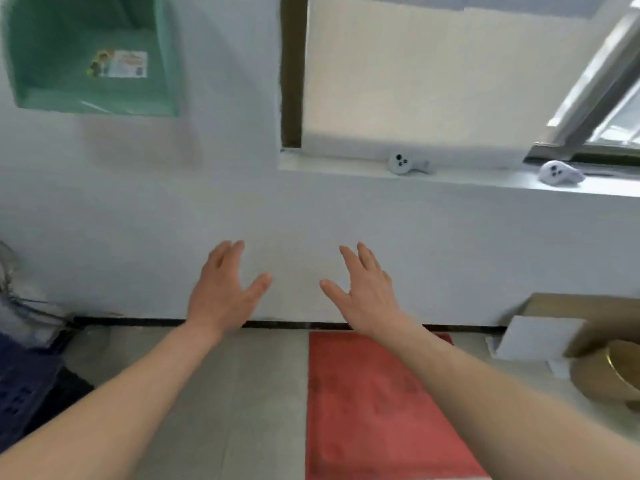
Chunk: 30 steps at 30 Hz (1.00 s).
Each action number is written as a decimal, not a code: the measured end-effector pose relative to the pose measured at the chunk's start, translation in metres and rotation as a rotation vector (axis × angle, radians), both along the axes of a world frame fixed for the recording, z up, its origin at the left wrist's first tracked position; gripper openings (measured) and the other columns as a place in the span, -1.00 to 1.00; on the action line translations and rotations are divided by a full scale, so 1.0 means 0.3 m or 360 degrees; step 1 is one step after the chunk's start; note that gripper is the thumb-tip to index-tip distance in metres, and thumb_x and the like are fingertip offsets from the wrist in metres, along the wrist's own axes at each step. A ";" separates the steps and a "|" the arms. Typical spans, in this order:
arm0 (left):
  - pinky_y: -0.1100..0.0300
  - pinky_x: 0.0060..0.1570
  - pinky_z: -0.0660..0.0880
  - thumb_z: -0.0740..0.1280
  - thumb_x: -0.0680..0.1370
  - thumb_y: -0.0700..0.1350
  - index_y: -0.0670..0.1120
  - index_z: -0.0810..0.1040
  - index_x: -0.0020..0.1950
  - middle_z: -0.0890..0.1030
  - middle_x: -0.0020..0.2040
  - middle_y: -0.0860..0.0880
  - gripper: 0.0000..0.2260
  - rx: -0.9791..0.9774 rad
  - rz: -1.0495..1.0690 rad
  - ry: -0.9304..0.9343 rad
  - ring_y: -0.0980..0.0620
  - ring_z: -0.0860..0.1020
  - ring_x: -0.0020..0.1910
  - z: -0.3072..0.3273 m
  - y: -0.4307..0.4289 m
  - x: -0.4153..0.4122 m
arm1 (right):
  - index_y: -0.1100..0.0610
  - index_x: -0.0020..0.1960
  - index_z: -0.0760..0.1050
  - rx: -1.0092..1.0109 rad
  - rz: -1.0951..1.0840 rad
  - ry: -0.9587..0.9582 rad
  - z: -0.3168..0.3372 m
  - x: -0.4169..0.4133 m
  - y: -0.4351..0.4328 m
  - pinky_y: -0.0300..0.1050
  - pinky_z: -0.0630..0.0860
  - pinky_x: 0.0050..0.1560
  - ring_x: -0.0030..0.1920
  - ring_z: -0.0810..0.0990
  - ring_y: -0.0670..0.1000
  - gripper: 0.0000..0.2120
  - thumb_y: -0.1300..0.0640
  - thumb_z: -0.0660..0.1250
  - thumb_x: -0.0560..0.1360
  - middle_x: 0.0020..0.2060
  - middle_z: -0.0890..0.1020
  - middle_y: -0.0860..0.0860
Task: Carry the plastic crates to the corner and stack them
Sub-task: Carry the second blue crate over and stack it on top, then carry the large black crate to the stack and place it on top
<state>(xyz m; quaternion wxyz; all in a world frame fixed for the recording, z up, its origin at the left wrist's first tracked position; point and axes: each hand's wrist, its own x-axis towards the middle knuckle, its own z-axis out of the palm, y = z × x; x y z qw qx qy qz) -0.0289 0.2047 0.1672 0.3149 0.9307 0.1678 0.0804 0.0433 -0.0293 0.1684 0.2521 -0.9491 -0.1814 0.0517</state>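
Observation:
A dark blue plastic crate (20, 386) shows partly at the lower left edge, standing on the floor by the wall. My left hand (225, 292) and my right hand (363, 292) are stretched out in front of me toward the white wall, palms down, fingers spread. Both hands hold nothing and touch nothing. The crate lies well to the left of my left forearm. No other crate is in view.
A red mat (381, 403) lies on the grey floor below my right arm. A cardboard box with white foam (540, 337) and a brass bowl (609, 375) sit at the right. Two white controllers (401, 163) rest on the window ledge. A green niche (93, 53) is in the wall at upper left.

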 end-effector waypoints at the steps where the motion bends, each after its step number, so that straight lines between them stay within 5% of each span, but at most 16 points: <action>1: 0.01 0.53 0.16 0.32 0.54 0.21 -0.12 0.20 0.58 0.17 0.59 -0.12 -0.27 0.0017 -0.0082 -0.0020 -0.04 0.13 0.59 0.004 -0.109 0.044 | 0.02 0.66 0.06 0.0003 -0.0077 0.0007 -0.003 0.010 -0.120 0.15 0.03 0.58 0.65 -0.09 0.08 -0.26 -0.26 0.21 0.61 0.66 -0.01 0.13; 14: 0.08 0.51 0.13 0.33 0.55 0.17 -0.10 0.23 0.57 0.21 0.58 -0.09 -0.31 0.0039 -0.0917 -0.0090 -0.03 0.16 0.57 0.004 -1.450 0.405 | 0.02 0.64 0.11 -0.0045 -0.1013 0.0012 -0.039 -0.069 -1.495 0.15 0.04 0.55 0.65 -0.05 0.09 -0.27 -0.27 0.21 0.60 0.66 0.04 0.11; 30: -0.05 0.44 0.34 0.33 0.53 0.25 -0.03 0.21 0.59 0.22 0.58 -0.04 -0.28 -0.0030 -0.1794 -0.0021 -0.06 0.26 0.53 -0.070 -2.621 0.701 | 0.01 0.66 0.06 -0.0123 -0.1868 0.0107 -0.100 -0.153 -2.460 0.22 0.05 0.53 0.65 -0.07 0.09 -0.25 -0.28 0.19 0.60 0.67 -0.01 0.11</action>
